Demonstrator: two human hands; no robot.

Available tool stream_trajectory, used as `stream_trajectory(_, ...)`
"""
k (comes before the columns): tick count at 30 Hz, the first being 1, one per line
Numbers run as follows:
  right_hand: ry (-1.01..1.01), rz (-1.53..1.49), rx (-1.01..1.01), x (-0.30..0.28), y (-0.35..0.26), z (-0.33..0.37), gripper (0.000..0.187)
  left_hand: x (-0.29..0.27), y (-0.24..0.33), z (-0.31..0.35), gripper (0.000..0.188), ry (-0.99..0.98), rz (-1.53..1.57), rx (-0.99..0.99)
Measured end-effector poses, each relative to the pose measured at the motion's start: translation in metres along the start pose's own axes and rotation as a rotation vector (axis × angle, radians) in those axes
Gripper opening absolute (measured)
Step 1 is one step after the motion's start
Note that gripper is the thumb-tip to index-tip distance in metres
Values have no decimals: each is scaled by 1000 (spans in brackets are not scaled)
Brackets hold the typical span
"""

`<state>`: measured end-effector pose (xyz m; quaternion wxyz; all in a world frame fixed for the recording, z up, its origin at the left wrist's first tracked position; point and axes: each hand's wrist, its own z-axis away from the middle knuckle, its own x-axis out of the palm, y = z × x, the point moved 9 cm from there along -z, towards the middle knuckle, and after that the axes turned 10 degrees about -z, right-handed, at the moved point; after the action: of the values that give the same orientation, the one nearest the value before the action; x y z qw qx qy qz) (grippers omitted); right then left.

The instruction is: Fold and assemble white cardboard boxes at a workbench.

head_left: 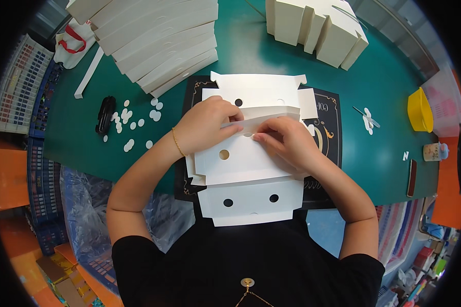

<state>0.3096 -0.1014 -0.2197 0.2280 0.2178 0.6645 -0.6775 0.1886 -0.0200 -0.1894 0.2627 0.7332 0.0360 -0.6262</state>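
An unfolded white cardboard box (251, 163) with round holes lies in front of me, its near panel reaching over the table edge towards my body. Across its middle a narrow flap (271, 113) stands folded up. My left hand (212, 123) is closed, pinching that flap at its left part. Right beside it, my right hand (288, 139) is closed with thumb and forefinger pinched at the flap's lower edge, by a round cut-out. Whether a loose disc is between those fingertips is hidden. Beneath the cardboard lies a black printed mat (329, 148).
Stacked white box blanks (164, 46) rise at the far left, and more white boxes (312, 30) stand far right. Small white discs (128, 115) lie scattered left near a black tool (105, 114). Right are a yellow container (420, 110), a lidded cup (435, 152) and a phone-like slab (412, 178).
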Motion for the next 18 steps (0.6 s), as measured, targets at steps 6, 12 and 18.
stream_trajectory(6,204,61,-53,-4,-10,6,20,31,-18,6,23,-147,473,-194)
stream_trajectory(12,275,291,-169,-9,-24,9,18,34,-13,5,37,-115,489,-151)
stream_trajectory(18,58,213,-314,-47,-27,31,27,43,-24,5,31,-152,602,-244)
